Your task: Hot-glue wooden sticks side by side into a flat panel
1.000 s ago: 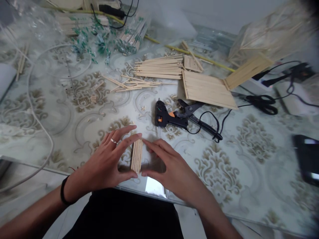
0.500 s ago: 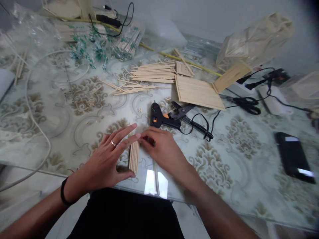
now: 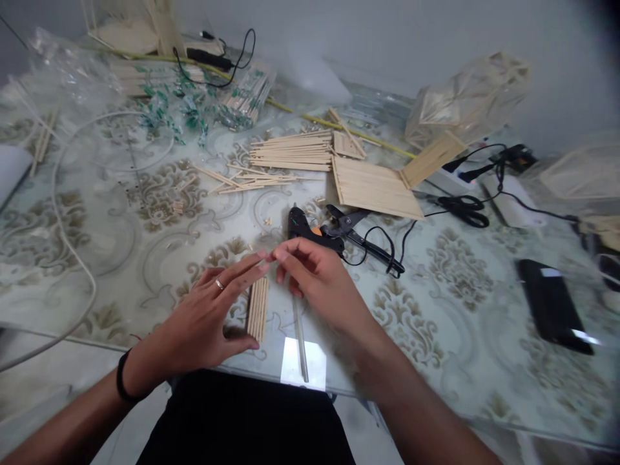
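Observation:
A small row of short wooden sticks (image 3: 258, 310), set side by side, lies on the table near its front edge. My left hand (image 3: 206, 316) spans it, thumb at the near end and fingers bent over the far end, which they hide. Just right of that far end, my right hand (image 3: 317, 274) is closed in a pinch, its fingertips meeting those of the left. Whatever sits in the pinch is too small to make out. A black glue gun (image 3: 303, 227) lies beyond the right hand, beside black-handled cutters (image 3: 363, 239).
Long loose sticks (image 3: 290, 152) lie behind, near an L-shaped wooden panel (image 3: 375, 184). Black scissors (image 3: 465, 210) and a phone (image 3: 552, 303) are to the right. A clear rod (image 3: 301, 342) lies by the front edge; a white cable (image 3: 62, 226) curves at left.
My right hand has turned and lifted slightly, its pinch now at the left fingertips. The left hand stays around the short sticks. The whole view has shifted a little.

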A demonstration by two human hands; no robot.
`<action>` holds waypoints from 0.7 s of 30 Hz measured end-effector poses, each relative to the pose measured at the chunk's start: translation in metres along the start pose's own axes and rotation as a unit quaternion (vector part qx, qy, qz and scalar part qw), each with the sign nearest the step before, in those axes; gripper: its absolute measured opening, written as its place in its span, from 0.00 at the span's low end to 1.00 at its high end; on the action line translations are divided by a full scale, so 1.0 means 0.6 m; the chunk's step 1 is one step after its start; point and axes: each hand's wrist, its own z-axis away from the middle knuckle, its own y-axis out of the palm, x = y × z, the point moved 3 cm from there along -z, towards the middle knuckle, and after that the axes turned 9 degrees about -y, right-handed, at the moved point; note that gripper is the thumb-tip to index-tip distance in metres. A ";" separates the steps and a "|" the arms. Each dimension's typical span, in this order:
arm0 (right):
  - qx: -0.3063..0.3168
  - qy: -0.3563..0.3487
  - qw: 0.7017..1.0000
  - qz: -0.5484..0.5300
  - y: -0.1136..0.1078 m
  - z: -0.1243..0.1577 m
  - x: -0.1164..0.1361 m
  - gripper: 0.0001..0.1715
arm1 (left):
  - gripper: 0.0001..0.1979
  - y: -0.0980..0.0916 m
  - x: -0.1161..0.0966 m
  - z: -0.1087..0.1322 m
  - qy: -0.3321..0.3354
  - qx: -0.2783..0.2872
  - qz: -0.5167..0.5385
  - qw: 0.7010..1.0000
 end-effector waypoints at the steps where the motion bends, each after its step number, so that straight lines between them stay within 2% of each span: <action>1: 0.003 0.007 1.000 -0.011 0.003 -0.002 -0.001 0.18 | 0.65 0.000 0.000 0.000 0.006 -0.003 0.004 1.000; 6: 0.004 0.019 0.998 -0.063 0.009 -0.010 -0.006 0.21 | 0.67 -0.002 0.002 -0.002 0.006 0.004 0.011 1.000; 10: -0.010 0.015 0.999 -0.041 0.011 -0.012 -0.008 0.25 | 0.68 -0.003 0.001 -0.003 0.014 0.001 0.003 1.000; 15: 0.010 -0.043 0.999 -0.029 0.017 -0.006 0.000 0.18 | 0.65 -0.002 0.001 -0.001 0.017 -0.002 -0.013 1.000; 18: -0.010 -0.071 0.994 -0.082 -0.001 0.007 0.014 0.15 | 0.63 0.000 0.002 0.001 0.011 0.005 -0.019 1.000; 21: -0.057 -0.100 0.988 -0.101 -0.046 0.033 0.035 0.15 | 0.61 0.001 0.001 0.000 0.009 0.014 -0.008 1.000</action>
